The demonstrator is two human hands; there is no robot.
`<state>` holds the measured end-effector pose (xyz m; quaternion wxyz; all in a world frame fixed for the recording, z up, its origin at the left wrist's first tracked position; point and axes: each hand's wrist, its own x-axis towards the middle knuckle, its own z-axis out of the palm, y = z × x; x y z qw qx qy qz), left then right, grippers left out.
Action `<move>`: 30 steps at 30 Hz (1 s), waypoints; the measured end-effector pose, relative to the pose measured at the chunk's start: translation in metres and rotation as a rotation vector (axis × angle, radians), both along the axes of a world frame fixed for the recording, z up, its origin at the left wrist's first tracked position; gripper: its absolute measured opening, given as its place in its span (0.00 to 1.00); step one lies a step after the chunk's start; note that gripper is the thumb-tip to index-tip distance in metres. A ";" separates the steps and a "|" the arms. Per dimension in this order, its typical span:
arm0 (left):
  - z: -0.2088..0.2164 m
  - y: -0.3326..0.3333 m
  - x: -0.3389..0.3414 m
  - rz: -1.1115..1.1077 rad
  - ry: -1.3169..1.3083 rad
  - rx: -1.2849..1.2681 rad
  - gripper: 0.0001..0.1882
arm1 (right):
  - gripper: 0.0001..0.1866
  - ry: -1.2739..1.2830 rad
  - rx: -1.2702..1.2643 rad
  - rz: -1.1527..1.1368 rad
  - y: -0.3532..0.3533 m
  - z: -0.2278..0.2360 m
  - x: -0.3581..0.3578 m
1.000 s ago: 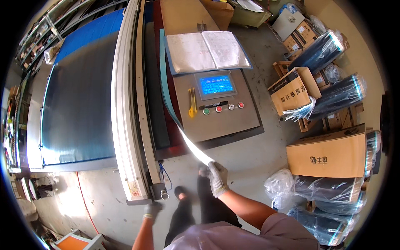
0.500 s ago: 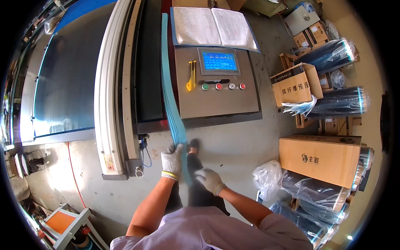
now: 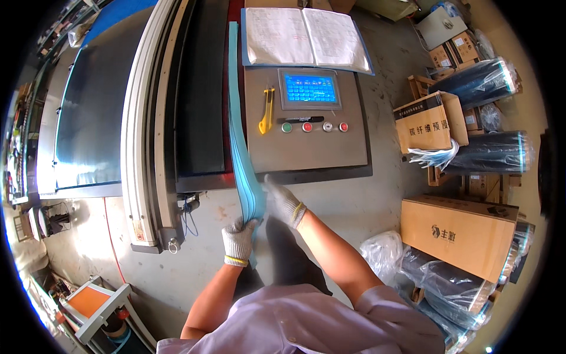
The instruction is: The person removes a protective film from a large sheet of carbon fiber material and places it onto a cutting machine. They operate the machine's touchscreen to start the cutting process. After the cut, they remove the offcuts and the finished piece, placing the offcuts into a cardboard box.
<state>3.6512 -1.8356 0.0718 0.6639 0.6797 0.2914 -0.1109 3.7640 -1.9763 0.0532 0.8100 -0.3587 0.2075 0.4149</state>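
A bundle of long light-blue strips (image 3: 238,141) runs from the machine's edge toward me, its layers fanned slightly near the lower end. My left hand (image 3: 237,242), in a pale knitted glove with a yellow cuff, is closed around that lower end. A short tail of the strips hangs below the grip. My right hand (image 3: 284,205), gloved the same way, is beside the bundle's right side with its fingers stretched out, somewhat blurred. Whether it touches the strips I cannot tell.
A control panel (image 3: 306,147) carries a lit screen (image 3: 309,89), buttons, a marker (image 3: 300,120) and a yellow utility knife (image 3: 267,112). Above it lies an open binder (image 3: 277,35). A long machine beam (image 3: 141,135) stands left. Cartons (image 3: 457,236) and film-wrapped rolls (image 3: 489,152) line the right.
My right hand has moved up and forward from below the left hand to beside the strips. The left hand, still gripping, has shifted slightly toward me. The view has shifted a little.
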 end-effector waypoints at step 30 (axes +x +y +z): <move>-0.103 -0.114 -0.277 -0.660 0.513 0.617 0.28 | 0.14 -0.728 -0.240 0.326 -0.323 0.192 -0.029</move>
